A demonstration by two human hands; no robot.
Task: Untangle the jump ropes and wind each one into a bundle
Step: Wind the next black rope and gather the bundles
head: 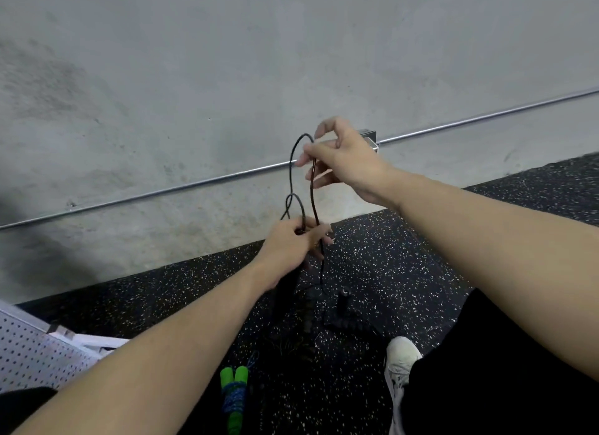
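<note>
Head view: a black jump rope (pixel 292 172) is pinched by the right hand (pixel 343 162) and gripped (lower down) by the left hand (pixel 291 246).

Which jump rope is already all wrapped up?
The green-handled jump rope on the floor, its blue cord wound round its two handles. The black jump rope isn't: both hands, left hand and right hand, hold it in loose loops.

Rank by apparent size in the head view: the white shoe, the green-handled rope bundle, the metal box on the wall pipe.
1. White shoe, partly hidden by the leg.
2. Green-handled rope bundle, nearly as big; close call.
3. Metal box, smallest, but farthest and mostly behind the right hand.
</note>
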